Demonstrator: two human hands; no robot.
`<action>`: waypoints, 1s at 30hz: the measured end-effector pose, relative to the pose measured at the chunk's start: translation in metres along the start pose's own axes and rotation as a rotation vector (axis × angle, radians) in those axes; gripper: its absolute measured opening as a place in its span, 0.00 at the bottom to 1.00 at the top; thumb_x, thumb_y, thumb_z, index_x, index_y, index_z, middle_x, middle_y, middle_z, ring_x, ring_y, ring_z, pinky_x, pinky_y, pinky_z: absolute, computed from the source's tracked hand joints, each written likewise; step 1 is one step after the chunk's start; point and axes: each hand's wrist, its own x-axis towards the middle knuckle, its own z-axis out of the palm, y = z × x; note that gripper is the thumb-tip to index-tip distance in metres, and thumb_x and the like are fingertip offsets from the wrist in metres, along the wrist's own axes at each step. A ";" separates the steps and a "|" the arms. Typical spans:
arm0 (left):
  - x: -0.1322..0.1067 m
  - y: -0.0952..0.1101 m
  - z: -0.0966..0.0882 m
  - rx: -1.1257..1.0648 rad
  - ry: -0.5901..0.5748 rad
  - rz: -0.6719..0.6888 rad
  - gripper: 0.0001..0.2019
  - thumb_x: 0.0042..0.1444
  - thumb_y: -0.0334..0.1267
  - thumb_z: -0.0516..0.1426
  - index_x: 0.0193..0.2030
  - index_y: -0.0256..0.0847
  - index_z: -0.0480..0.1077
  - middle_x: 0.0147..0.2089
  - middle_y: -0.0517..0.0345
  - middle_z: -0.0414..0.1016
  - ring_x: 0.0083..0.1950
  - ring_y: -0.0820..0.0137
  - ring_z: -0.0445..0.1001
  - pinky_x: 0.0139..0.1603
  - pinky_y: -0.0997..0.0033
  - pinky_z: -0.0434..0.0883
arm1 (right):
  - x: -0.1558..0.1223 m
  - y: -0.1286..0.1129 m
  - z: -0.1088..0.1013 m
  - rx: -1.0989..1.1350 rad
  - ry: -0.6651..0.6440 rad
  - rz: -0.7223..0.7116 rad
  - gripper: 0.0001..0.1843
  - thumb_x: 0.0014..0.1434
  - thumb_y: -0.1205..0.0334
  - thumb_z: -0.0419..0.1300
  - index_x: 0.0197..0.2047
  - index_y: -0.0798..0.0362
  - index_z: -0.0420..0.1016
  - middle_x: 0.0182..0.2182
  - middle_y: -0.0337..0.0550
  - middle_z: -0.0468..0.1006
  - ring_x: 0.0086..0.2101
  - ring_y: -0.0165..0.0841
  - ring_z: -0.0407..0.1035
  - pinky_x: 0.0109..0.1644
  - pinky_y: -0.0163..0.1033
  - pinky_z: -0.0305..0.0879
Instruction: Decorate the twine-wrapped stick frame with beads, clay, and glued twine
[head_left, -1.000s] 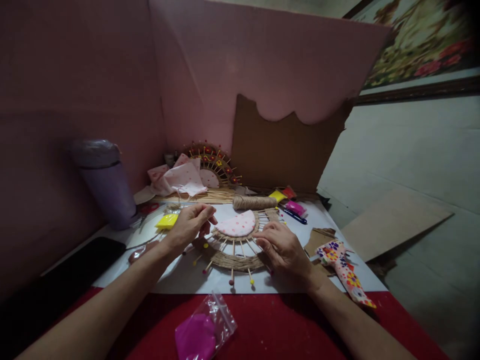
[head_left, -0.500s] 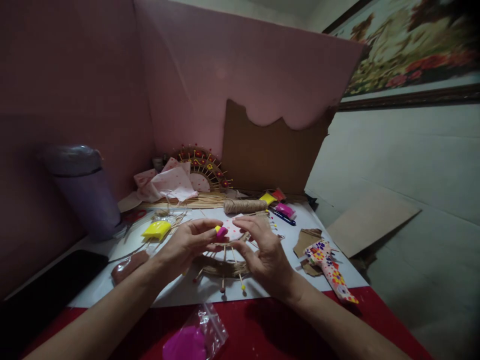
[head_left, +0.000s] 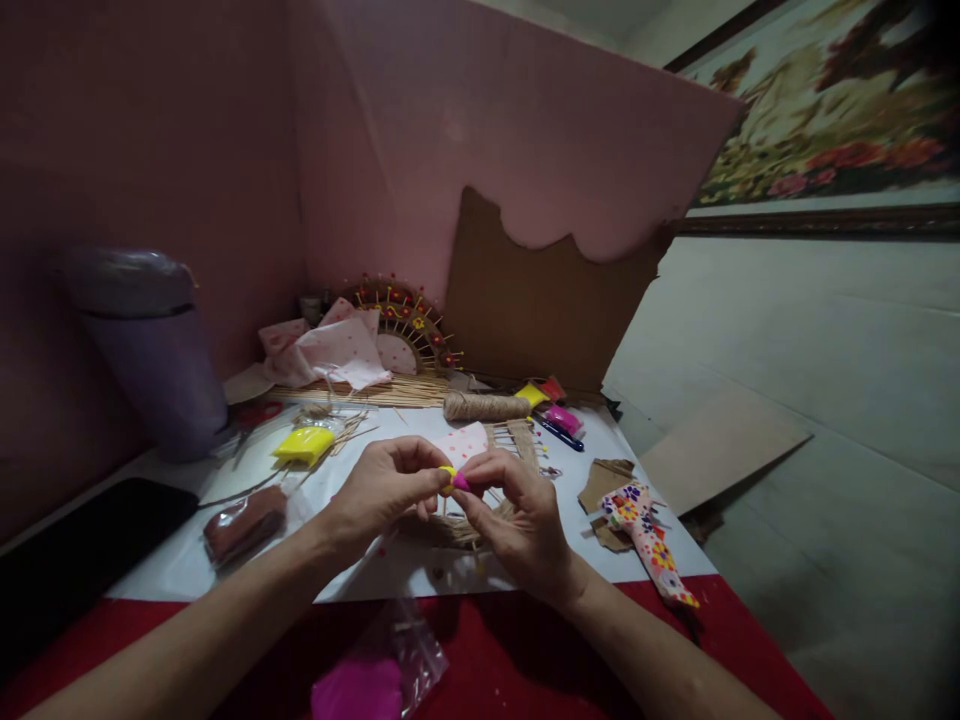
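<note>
My left hand and my right hand meet above the white sheet, fingertips pinched together on a small lump of pink and yellow clay. Under them lies a half-round craft piece wound with jute, its sticks tipped with coloured beads and its middle covered in pink dotted fabric; my hands hide most of it.
A purple tumbler stands far left, a black phone and a brown clay packet beside it. Yellow clay, a jute spool, a finished fan craft, a floral glue gun and a bag of pink clay lie around.
My hands lifted off the craft piece and came together. The pink and yellow clay lump appeared at my left fingertips, and my right fingers now pinch it too.
</note>
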 end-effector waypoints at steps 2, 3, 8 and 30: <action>0.001 -0.002 -0.001 -0.030 0.025 0.016 0.09 0.42 0.38 0.64 0.26 0.35 0.71 0.18 0.63 0.69 0.20 0.78 0.64 0.23 0.77 0.63 | 0.000 0.001 0.000 0.048 0.014 0.012 0.03 0.56 0.69 0.60 0.34 0.52 0.68 0.32 0.42 0.72 0.32 0.31 0.68 0.36 0.39 0.68; 0.000 -0.003 -0.002 -0.050 0.023 0.012 0.09 0.42 0.38 0.64 0.27 0.35 0.71 0.19 0.63 0.70 0.20 0.78 0.65 0.23 0.78 0.63 | -0.001 0.002 -0.001 0.061 0.015 0.018 0.03 0.57 0.69 0.59 0.34 0.52 0.69 0.32 0.42 0.72 0.33 0.31 0.69 0.36 0.39 0.68; -0.003 -0.004 -0.001 -0.165 -0.125 -0.075 0.16 0.47 0.47 0.62 0.36 0.37 0.71 0.26 0.59 0.74 0.23 0.75 0.70 0.26 0.74 0.68 | -0.003 0.006 -0.006 0.029 -0.014 -0.017 0.04 0.58 0.70 0.58 0.36 0.52 0.70 0.34 0.44 0.72 0.36 0.33 0.69 0.41 0.42 0.69; -0.001 -0.009 0.004 -0.022 -0.102 -0.062 0.11 0.44 0.41 0.63 0.27 0.37 0.68 0.19 0.63 0.70 0.18 0.78 0.65 0.22 0.78 0.61 | -0.009 0.014 -0.010 -0.063 -0.167 -0.002 0.05 0.57 0.64 0.58 0.39 0.53 0.72 0.30 0.42 0.75 0.30 0.31 0.69 0.36 0.38 0.67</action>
